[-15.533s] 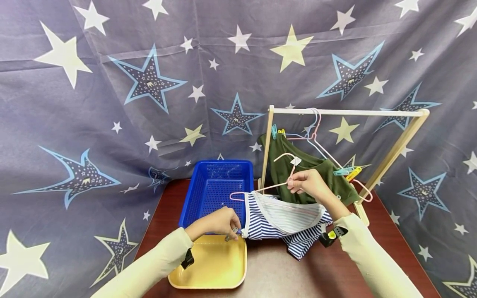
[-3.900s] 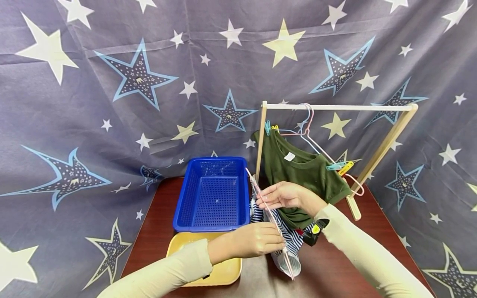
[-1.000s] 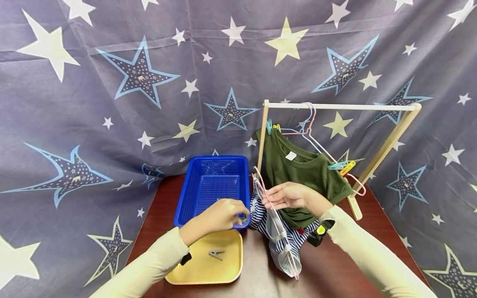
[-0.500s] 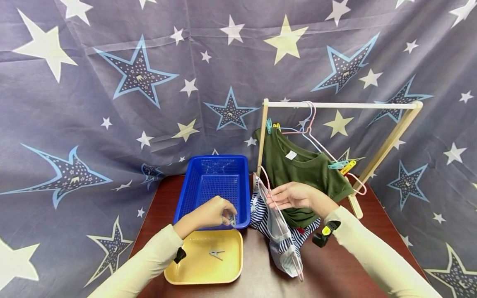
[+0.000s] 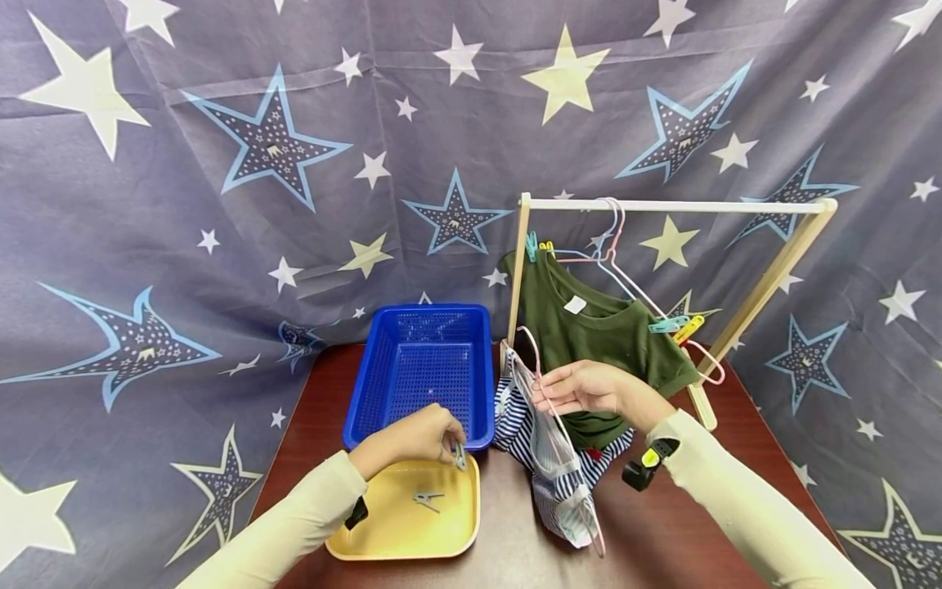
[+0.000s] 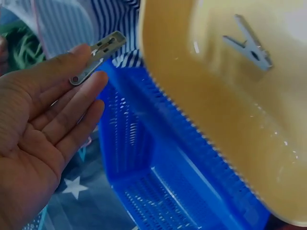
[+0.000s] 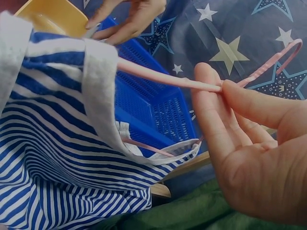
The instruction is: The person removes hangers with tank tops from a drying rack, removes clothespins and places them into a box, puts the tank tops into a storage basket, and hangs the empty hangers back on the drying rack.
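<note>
My left hand (image 5: pixel 424 433) pinches a grey clothespin (image 6: pixel 98 57) between thumb and fingers, above the far right part of the yellow tray (image 5: pixel 353 543). A second grey clothespin (image 5: pixel 426 498) lies in that tray, apart from the hand. With thumb and fingertips, my right hand (image 5: pixel 585 388) pinches a pink hanger (image 7: pixel 163 75) just below its hook. From the hanger hangs a blue-and-white striped shirt (image 7: pixel 62 158), turned nearly edge-on in the head view. In the right wrist view the hanger runs through its neckline; the shirt's lower part is bunched near the table.
A blue basket (image 5: pixel 356 409) stands behind the tray. On the right is a wooden rack (image 5: pixel 773 278) with a white bar (image 5: pixel 684 206). There a green shirt (image 5: pixel 603 335) hangs on blue and pink hangers with teal and yellow clothespins. A star-patterned curtain (image 5: pixel 243 245) backs the table.
My left hand has left the hanger and moved left over the tray, with a clothespin in its fingers. My right hand has shifted slightly right, carrying the hanger and striped shirt.
</note>
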A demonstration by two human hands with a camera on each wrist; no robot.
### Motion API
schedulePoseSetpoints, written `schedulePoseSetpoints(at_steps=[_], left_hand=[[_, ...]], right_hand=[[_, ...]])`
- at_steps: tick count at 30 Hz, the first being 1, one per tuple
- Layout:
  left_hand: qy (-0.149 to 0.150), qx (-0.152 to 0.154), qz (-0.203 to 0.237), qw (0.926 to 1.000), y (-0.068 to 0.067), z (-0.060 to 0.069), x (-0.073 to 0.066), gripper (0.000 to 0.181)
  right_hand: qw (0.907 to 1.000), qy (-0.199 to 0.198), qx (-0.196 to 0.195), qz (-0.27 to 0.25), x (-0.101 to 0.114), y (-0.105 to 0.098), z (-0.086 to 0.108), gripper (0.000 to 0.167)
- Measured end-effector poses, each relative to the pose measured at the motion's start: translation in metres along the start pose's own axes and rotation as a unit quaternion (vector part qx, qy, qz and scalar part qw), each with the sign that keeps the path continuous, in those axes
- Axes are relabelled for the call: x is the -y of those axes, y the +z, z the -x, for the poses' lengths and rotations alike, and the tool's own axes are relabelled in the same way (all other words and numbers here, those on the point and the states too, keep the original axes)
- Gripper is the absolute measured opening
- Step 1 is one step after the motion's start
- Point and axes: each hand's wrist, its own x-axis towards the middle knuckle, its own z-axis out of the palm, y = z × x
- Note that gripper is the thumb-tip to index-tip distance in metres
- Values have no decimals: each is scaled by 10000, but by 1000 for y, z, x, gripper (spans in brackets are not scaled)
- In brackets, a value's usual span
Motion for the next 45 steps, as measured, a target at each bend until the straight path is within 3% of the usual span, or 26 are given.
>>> schedulePoseSetpoints(at_steps=[4, 9, 13, 19, 23, 29, 35, 39, 42, 45], left_hand=[[9, 40, -738, 9973, 12, 1, -2, 22], [498, -109, -1970, 9791, 25, 5, -5, 25], [1149, -342, -2696, 9555, 32, 9, -3, 26], [1994, -802, -3702, 9037, 38, 13, 5, 35], [2428, -952, -3977, 8797, 43, 13, 12, 31], [3030, -957, -4188, 8507, 53, 13, 17, 31], [3131, -678, -4581, 8291, 64, 17, 18, 30], [3094, -681, -4781, 8192, 74, 20, 24, 30], [3054, -749, -4861, 8154, 81, 20, 29, 31], [3001, -782, -4811, 8200, 86, 20, 33, 32]], right_hand=[[10000, 13, 11, 7, -1, 0, 0, 25], [10000, 33, 20, -72, -1, 0, 0, 26], [9999, 10, 85, -100, -1, 0, 1, 27], [9999, 19, 80, -116, -2, -1, 0, 30], [9999, 43, -15, -98, -2, -2, 0, 29], [10000, 38, -20, 56, -3, -2, -2, 32], [10000, 51, -38, 52, -4, -1, -2, 36], [10000, 65, -31, -20, -6, -1, -3, 34], [10000, 86, -26, -30, -7, -1, -3, 36], [9999, 110, -50, -20, -7, -1, -2, 36]])
